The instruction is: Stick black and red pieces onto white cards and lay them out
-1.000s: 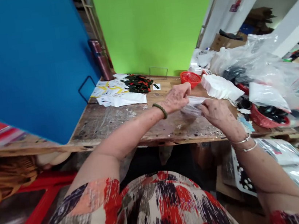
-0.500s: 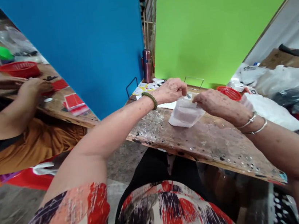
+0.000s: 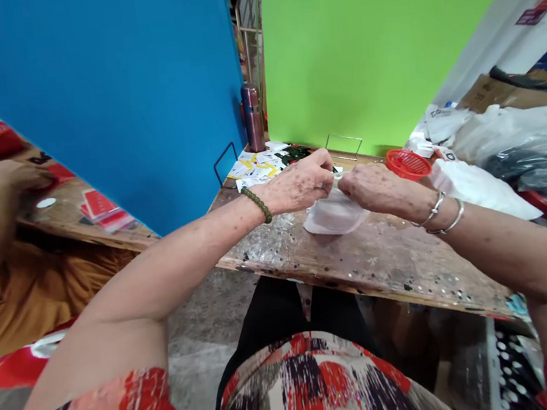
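Note:
A translucent white plastic bag [image 3: 334, 218] rests on the worn wooden table [image 3: 386, 257], its upper part gathered up between my hands. My left hand [image 3: 301, 182], with a green beaded bracelet at the wrist, has its fingers closed on the bag's top from the left. From the right, my right hand [image 3: 375, 188] pinches the same top edge, its fingers curled. The fingertips nearly meet, and the hands cover much of the bag's mouth. What the bag holds, if anything, cannot be made out.
Behind my hands lie printed papers [image 3: 261, 165] and a metallic flask [image 3: 253, 119]. Blue [image 3: 139, 101] and green [image 3: 359, 52] panels rise at the back. To the right are a red basket [image 3: 408, 164] and white bags [image 3: 483, 191]. A co-worker's hand [image 3: 3, 180] is at left.
My hands have drawn closer together at the top of the bag, which now looks lower and more bunched. The whole view has turned slightly to the right.

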The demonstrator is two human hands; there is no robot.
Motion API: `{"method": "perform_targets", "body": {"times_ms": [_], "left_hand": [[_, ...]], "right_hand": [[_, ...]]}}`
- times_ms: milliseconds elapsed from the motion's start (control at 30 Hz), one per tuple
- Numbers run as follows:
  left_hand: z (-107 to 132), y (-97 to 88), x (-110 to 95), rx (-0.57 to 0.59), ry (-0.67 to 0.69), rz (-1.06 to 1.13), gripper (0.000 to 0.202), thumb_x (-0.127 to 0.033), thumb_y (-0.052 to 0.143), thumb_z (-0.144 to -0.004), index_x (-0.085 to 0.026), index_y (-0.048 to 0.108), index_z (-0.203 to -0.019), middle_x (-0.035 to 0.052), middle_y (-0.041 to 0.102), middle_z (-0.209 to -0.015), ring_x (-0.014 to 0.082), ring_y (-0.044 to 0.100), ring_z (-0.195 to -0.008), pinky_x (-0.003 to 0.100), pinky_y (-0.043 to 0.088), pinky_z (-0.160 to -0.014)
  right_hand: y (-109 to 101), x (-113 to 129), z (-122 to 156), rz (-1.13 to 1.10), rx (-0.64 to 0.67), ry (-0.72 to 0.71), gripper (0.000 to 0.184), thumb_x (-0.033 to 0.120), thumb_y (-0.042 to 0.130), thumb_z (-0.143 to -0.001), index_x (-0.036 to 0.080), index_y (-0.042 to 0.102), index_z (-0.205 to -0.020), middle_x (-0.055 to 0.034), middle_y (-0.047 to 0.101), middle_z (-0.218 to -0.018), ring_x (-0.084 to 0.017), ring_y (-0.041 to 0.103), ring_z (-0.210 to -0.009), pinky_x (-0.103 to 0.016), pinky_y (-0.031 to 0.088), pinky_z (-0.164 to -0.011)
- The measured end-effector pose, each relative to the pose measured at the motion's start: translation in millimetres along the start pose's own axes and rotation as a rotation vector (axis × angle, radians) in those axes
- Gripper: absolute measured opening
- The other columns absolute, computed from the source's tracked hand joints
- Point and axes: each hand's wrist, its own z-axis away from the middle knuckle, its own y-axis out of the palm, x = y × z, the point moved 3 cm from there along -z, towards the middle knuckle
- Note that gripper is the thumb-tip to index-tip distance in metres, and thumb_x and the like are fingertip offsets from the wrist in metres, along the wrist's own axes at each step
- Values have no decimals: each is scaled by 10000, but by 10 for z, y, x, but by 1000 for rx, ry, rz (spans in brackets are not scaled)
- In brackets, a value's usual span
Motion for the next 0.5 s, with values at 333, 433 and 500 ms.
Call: {"method": "perform_targets", "body": {"times_ms": [333,433,500], "left_hand": [[-62,-2,-39,-71,9,11,79,-184,633,-852,-172,655,-777,82,616,-1081,183,597,-978,310,506,-845],[-64,-7,-42,-75,11,8,55,-201,640,-853,-178,669,-813,76,618,-1066,178,596,-964,304,512,-832],[-58,-14,-35,-88,-7,-1,46,-199,642,-848,-181,669,-815,68,616,-1048,172,595,-949,299,513,-824]], "right_hand": [[21,24,-137,-180,-92,-53,235,171,517,-932,113,742,-895,-122,691,-801,-151,513,-632,-312,306,-589],[35,-16,-180,-281,-122,-57,200,166,559,-896,109,746,-853,-106,688,-796,-138,489,-631,-304,306,-591],[47,-63,-183,-370,-120,-83,169,127,582,-844,136,750,-855,-58,671,-743,-126,485,-624,-289,307,-592]]}}
